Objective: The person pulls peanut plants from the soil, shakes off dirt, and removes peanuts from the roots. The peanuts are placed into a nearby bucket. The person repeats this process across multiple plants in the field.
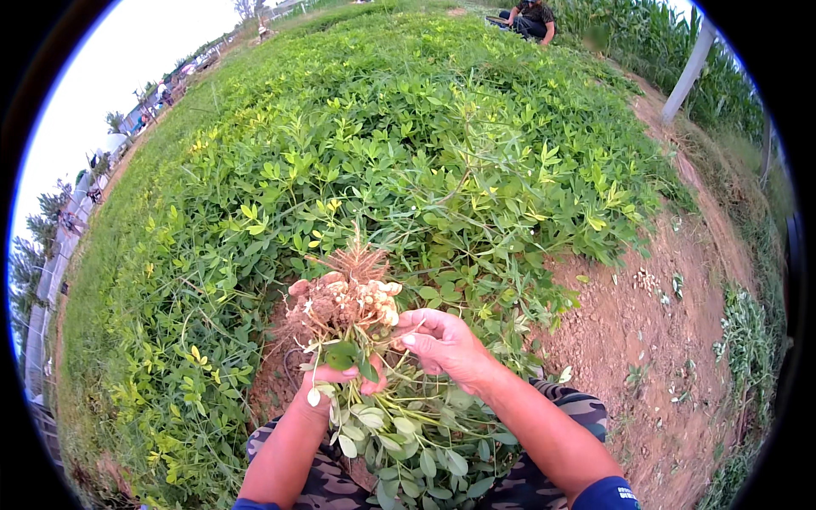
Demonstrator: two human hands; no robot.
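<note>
An uprooted peanut plant (408,421) is upside down in front of me, its leafy stems hanging between my knees. Its root cluster with pale peanut pods (379,299) and clinging soil points away from me. My left hand (344,376) is closed around the stems just below the roots, partly hidden by leaves. At the right side of the cluster, my right hand (440,344) pinches a thin root strand or pod between thumb and fingers; which of the two is unclear.
Dense peanut plants (357,159) spread ahead and left. Bare soil (637,357) lies at right, with a small pile of peanut pods (646,281). A crouching person (532,22) is far ahead near corn plants (631,32). A leaning post (688,70) stands at upper right.
</note>
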